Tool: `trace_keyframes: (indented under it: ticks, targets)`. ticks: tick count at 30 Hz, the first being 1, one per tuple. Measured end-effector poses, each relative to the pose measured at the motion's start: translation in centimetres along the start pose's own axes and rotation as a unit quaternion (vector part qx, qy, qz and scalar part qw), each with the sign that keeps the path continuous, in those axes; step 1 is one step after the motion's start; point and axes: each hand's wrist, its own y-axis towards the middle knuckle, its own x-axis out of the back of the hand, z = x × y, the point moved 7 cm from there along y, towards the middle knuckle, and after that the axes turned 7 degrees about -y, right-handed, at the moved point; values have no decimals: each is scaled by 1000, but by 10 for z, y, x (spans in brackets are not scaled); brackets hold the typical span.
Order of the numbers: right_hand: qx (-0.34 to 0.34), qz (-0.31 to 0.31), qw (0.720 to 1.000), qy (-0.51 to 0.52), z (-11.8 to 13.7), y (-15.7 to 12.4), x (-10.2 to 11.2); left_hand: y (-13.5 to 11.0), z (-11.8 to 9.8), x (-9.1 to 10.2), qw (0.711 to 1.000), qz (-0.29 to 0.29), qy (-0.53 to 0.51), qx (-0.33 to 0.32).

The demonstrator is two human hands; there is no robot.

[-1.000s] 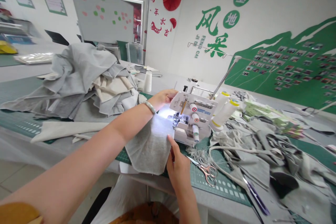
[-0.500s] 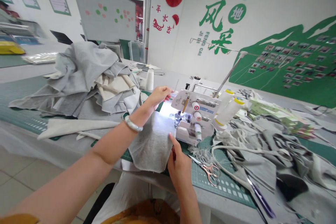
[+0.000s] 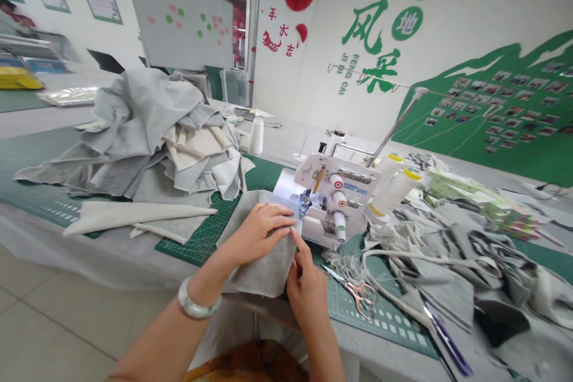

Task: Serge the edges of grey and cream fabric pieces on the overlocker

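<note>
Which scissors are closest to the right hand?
The small rose-gold pair, lying on the green cutting mat beside the right hand; the purple-handled pair lies farther off, among fabric scraps.

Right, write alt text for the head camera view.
Seen from above, the left hand and right hand rest on grey fabric beside a white overlock machine. Rose-gold scissors lie on a green cutting mat, and grey fabric scraps heap on both sides.

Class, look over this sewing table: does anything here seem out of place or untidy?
A tuft of loose thread trimmings lies on the green cutting mat, beside the rose-gold scissors and just in front of the white overlock machine. It looks odd because stray waste sits in the working area.
</note>
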Motion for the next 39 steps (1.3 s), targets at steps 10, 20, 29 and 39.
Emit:
trace_keyframes:
  ticks: [10,20,29,39]
  targets:
    - [-29,24,999,17,0,-3,-2,-4,0,0,1000,-8,12,4]
    - [-83,66,992,74,-3,-7,-6,-2,-2,0,1000,-16,17,6]
    - [-103,57,981,154,-2,-6,-4,-3,-2,0,999,-22,25,6]
    - [-122,19,970,207,4,1,4,-3,-3,0,999,-20,36,7]
